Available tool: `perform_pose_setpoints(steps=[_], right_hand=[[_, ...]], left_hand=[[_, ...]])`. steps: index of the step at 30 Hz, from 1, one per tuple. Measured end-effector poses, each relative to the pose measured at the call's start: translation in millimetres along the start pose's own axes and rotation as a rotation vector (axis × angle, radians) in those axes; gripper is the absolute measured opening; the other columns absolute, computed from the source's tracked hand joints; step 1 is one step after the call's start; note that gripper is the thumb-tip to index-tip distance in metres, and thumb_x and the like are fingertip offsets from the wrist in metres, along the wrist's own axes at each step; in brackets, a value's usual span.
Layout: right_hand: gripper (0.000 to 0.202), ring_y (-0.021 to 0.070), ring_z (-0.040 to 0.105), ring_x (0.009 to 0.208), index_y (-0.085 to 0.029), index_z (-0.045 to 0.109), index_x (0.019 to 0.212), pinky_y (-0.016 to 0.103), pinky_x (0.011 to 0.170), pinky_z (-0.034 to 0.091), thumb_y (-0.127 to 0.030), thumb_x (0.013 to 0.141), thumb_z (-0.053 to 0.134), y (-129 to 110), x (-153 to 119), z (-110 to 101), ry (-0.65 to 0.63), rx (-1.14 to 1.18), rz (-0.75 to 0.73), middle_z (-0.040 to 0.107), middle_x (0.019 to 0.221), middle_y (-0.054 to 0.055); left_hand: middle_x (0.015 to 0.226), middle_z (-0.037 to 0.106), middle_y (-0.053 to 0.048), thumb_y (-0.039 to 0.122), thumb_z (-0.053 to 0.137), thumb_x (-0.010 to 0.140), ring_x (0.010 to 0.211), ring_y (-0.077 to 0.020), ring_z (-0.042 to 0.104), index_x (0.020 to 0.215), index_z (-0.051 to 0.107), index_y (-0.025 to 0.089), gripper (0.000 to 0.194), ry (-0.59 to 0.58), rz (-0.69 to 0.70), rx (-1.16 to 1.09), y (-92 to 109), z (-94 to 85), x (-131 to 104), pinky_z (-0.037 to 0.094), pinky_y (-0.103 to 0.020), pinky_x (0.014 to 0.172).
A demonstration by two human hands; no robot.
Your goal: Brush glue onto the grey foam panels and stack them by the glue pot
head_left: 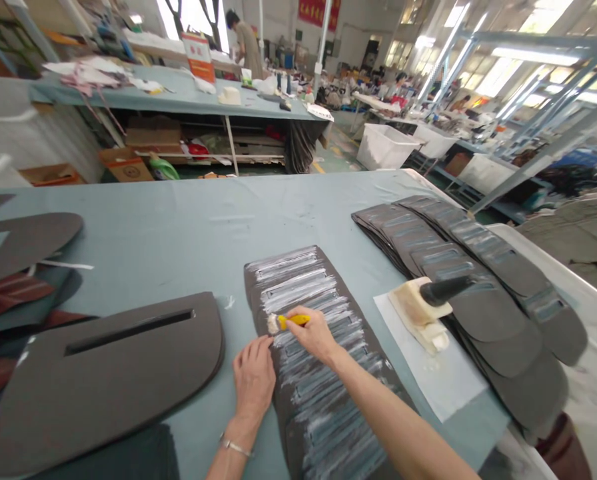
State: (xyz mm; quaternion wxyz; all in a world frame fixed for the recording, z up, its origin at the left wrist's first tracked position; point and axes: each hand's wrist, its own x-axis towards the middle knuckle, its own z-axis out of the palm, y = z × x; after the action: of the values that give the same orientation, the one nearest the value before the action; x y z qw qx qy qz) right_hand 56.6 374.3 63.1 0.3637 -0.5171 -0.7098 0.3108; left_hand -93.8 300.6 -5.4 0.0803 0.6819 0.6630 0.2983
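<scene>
A yellow-handled brush (294, 321) is in my right hand (314, 335), its pale bristles touching the left part of a dark grey panel stack (291, 413). White streaks of wet-looking paste run across the stack in bands. My left hand (255, 375) lies with its fingers spread at the stack's left edge, fingertips on it and nothing held. To the right, a cream container (413, 305) with a black cylinder (448, 291) leaning out of it sits on a white sheet (441, 387).
A large dark panel with a slot (123, 380) lies at the left on the blue-green table (178, 220). Overlapping streaked panels (483, 300) cover the right side. Reddish-brown pieces (16, 298) lie far left. A person (248, 45) stands behind another table.
</scene>
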Motion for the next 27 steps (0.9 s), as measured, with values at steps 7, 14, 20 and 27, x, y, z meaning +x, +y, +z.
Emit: perform_pose_setpoints(steps=[7,14,20,27], right_hand=[[0.019,0.0128,0.050,0.054,-0.018,0.067,0.076,0.022,0.055,0.037,-0.033,0.073,0.054,69.2,0.2,-123.0,0.400,-0.238,0.283,0.060,0.060,-0.002],[0.019,0.0116,0.055,0.062,-0.019,0.067,0.082,0.021,0.061,0.040,-0.032,0.080,0.052,7.8,-28.9,-47.9,0.198,-0.083,0.053,0.064,0.072,0.000],[0.016,0.0120,0.056,0.063,-0.021,0.067,0.079,0.021,0.064,0.041,-0.028,0.077,0.053,22.6,-36.9,-59.2,0.136,-0.156,0.121,0.065,0.070,-0.002],[0.020,0.0135,0.055,0.065,-0.020,0.066,0.082,0.023,0.066,0.040,-0.031,0.080,0.049,41.6,-58.3,-132.0,0.382,-0.378,0.181,0.064,0.072,0.000]], left_hand=[[0.115,0.062,-0.006,0.015,0.037,0.088,0.108,-0.0211,0.053,0.110,0.058,0.024,0.032,-0.004,-0.010,-0.004,-5.8,3.7,-2.2,0.033,-0.038,0.092],[0.114,0.062,-0.007,0.021,0.038,0.089,0.107,-0.0209,0.053,0.111,0.056,0.021,0.029,0.052,-0.057,-0.087,4.4,0.1,-20.0,0.035,-0.038,0.093],[0.118,0.061,-0.008,0.014,0.036,0.088,0.111,-0.0204,0.052,0.113,0.058,0.022,0.034,-0.036,0.073,0.032,13.1,0.3,-45.5,0.032,-0.038,0.093],[0.121,0.060,-0.009,0.016,0.036,0.088,0.111,-0.0206,0.051,0.116,0.056,0.022,0.035,-0.051,0.067,0.050,17.1,-5.4,-47.4,0.033,-0.039,0.094]])
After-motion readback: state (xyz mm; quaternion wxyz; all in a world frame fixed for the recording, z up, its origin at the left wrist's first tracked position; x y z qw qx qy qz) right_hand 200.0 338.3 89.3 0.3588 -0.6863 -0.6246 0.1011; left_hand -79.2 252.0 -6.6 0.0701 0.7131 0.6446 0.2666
